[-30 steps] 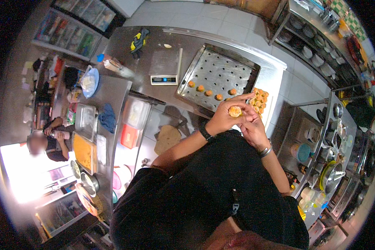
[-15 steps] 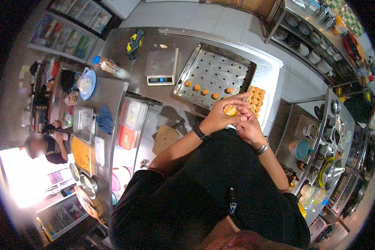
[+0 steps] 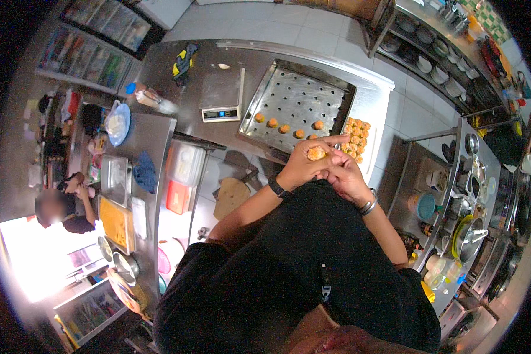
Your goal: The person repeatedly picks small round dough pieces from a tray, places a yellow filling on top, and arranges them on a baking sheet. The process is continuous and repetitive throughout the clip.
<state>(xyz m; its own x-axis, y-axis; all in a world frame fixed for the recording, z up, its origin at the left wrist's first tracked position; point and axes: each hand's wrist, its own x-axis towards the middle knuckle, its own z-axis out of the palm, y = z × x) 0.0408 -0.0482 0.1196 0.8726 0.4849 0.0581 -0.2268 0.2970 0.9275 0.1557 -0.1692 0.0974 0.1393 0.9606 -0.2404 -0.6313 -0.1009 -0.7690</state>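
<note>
My left hand (image 3: 304, 165) and my right hand (image 3: 342, 177) are pressed together around one small orange dough ball (image 3: 316, 153), held above the near edge of a steel table. Just beyond them lies a perforated metal baking tray (image 3: 301, 97) with several orange balls (image 3: 286, 127) in a row along its near side. Right of the tray, a white board holds a cluster of small orange pieces (image 3: 356, 137). A black watch is on my left wrist and a metal bracelet on my right.
A digital scale (image 3: 220, 112) sits left of the tray, with a plastic-wrapped item (image 3: 153, 100) and a dark cloth (image 3: 183, 59) beyond. Another person (image 3: 62, 206) stands at far left by a counter with trays and bowls. Shelves of bowls and pots (image 3: 454, 71) line the right side.
My hands have stayed together on the orange ball, turning it slightly. The view has shifted a little; the row of balls on the tray looks the same.
</note>
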